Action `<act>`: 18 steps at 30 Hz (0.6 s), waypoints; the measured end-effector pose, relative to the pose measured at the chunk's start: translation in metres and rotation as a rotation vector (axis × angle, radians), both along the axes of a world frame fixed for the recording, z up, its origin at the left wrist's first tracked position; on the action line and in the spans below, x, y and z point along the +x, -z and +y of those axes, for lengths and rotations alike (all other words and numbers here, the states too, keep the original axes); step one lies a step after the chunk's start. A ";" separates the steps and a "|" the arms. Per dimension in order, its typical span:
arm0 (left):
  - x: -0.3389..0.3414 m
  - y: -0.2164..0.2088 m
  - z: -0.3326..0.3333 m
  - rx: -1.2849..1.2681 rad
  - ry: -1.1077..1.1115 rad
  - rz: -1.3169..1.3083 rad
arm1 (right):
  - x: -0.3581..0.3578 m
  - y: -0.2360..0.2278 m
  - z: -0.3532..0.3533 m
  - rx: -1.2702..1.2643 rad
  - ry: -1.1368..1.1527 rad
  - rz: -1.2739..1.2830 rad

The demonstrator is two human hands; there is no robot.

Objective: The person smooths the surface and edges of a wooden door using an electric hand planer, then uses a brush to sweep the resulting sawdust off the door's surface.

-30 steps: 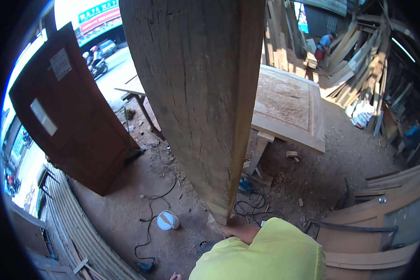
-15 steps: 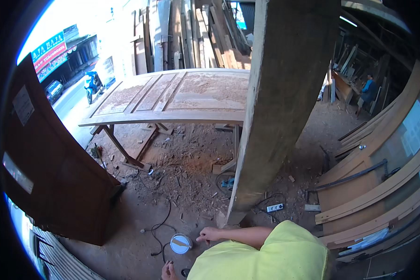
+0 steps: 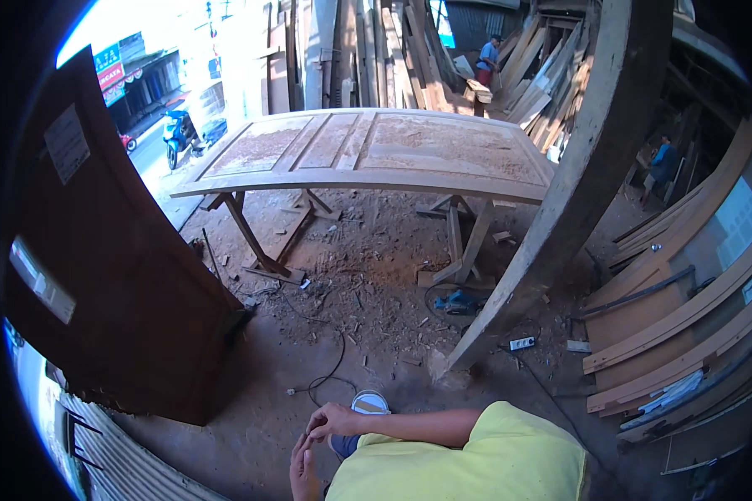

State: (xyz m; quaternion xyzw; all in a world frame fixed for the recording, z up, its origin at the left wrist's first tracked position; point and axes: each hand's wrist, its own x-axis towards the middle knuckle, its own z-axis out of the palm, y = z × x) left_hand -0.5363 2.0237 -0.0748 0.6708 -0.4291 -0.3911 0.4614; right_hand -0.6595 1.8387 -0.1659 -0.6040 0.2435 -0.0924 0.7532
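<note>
My left hand (image 3: 303,469) is raised at the lower edge, fingers stretched out and apart, with no object visible in it. Just above it, my right hand (image 3: 332,419) reaches across from the right, its loosely bent fingers at or very near the left fingertips. Whether the two hands touch is hard to make out. Nothing shows in the right hand either. Behind my right wrist is a round white tub (image 3: 368,400) with a small flat piece of wood on top, its lower part hidden by my arm.
A panelled wooden door (image 3: 351,180) covered in sawdust lies on trestles ahead. A wooden post (image 3: 560,209) rises at right. A blue power tool (image 3: 458,302), power strip (image 3: 522,343) and cables lie on the littered floor. Dark panel (image 3: 134,275) stands left; leaning doors (image 3: 685,334) right. Two people work behind.
My right hand has moved left past the tub, and my left hand has risen to meet it. The view has shifted right, uncovering the door's right end and another person behind.
</note>
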 end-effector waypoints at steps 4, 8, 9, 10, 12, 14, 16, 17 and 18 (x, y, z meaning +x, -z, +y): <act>0.060 0.033 0.009 -0.043 -0.008 -0.065 | 0.055 -0.007 -0.001 -0.035 -0.017 0.001; 0.108 0.048 0.000 0.037 -0.014 -0.215 | 0.113 0.002 -0.006 -0.024 -0.004 0.100; 0.121 0.053 -0.002 0.052 0.011 -0.304 | 0.125 0.002 -0.009 -0.033 0.001 0.117; 0.137 0.058 -0.004 0.071 0.026 -0.396 | 0.141 -0.002 -0.011 -0.114 0.006 0.150; 0.161 0.055 -0.016 0.123 0.046 -0.555 | 0.171 0.002 -0.022 -0.136 -0.002 0.199; 0.193 0.052 -0.035 0.121 0.066 -0.598 | 0.207 0.012 -0.037 -0.146 0.015 0.180; 0.228 0.053 -0.054 0.120 0.096 -0.626 | 0.243 0.024 -0.056 -0.123 0.000 0.169; 0.250 0.054 -0.068 0.114 0.125 -0.639 | 0.262 0.023 -0.071 -0.113 0.011 0.157; 0.273 0.055 -0.084 0.106 0.159 -0.653 | 0.278 0.017 -0.087 -0.125 0.027 0.174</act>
